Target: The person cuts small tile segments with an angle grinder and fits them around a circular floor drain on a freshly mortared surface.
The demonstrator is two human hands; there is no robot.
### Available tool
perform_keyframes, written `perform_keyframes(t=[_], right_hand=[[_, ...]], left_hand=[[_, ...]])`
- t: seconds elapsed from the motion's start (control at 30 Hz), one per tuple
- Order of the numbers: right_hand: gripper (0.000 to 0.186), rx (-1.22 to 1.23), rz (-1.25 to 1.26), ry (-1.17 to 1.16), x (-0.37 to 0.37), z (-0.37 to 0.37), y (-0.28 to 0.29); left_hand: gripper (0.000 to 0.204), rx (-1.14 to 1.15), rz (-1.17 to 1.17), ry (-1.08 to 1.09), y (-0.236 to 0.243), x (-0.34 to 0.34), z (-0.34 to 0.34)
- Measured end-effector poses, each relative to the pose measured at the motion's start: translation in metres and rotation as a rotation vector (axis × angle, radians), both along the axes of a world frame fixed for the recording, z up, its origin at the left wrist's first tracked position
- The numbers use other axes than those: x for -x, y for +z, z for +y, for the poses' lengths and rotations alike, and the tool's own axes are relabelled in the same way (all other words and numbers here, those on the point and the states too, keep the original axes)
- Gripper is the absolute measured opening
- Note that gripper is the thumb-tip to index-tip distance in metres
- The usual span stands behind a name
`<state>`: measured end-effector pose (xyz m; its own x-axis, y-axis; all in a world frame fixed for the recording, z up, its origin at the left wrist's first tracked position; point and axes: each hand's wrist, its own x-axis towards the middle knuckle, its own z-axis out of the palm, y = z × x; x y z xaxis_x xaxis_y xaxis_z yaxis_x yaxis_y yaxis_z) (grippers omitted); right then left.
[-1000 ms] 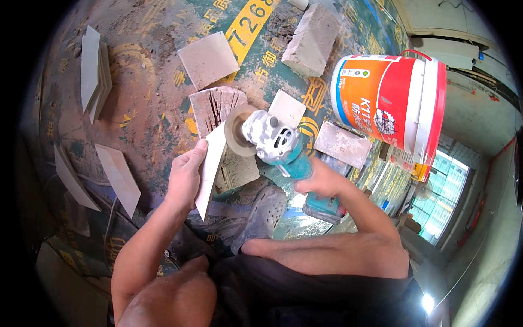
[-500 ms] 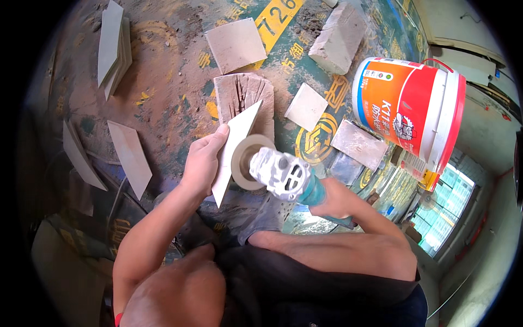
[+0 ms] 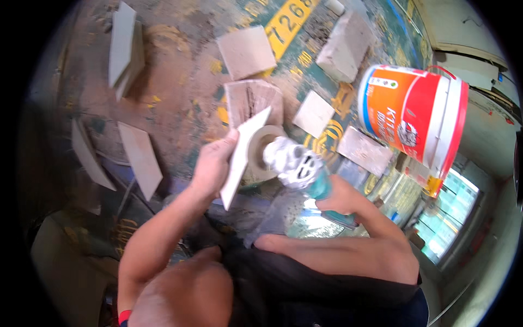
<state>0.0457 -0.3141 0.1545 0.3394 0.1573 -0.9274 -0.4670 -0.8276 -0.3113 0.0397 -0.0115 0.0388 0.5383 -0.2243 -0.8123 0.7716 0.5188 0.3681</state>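
Observation:
My left hand (image 3: 214,162) grips a pale slanted tile (image 3: 243,158) by its left edge, thumb at the top and the piece tipped on edge. Closed round the teal body of an angle grinder (image 3: 294,163) is my right hand (image 3: 340,195). The grinder's round disc (image 3: 261,147) is up against the tile's right side; whether it touches cannot be made out. Behind the tile's top lies a scored, cut-marked block (image 3: 255,98). My left fingers behind the tile are hidden.
Slanted tile pieces stand at far left (image 3: 124,52) and left (image 3: 140,158). A square tile (image 3: 247,52), a small tile (image 3: 314,113), a thick block (image 3: 344,46) and a dusty brick-like piece (image 3: 364,150) lie on the dusty green sheet. A red and orange bucket (image 3: 406,114) lies at right.
The whole view has shifted, so things sit slightly right and lower. Tile and grinder stay together in my hands, with the grinder turned a little; the picture is more blurred.

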Motion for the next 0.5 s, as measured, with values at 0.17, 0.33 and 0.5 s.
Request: perform_keyframes(t=[0.17,0.33,0.5], right_hand=[[0.034,0.020,-0.156,-0.266,-0.015,-0.018,-0.005],[0.025,-0.161,-0.195,-0.629,0.003,-0.008,0.014],[0.032,-0.245,-0.172,-0.563,0.043,-0.017,0.001]], left_hand=[[0.052,-0.112,-0.131,-0.147,-0.003,0.010,0.012],[0.039,-0.587,-0.431,-0.120,0.046,0.028,0.082],[0.042,-1.249,-0.421,0.200,0.031,0.042,0.187]])
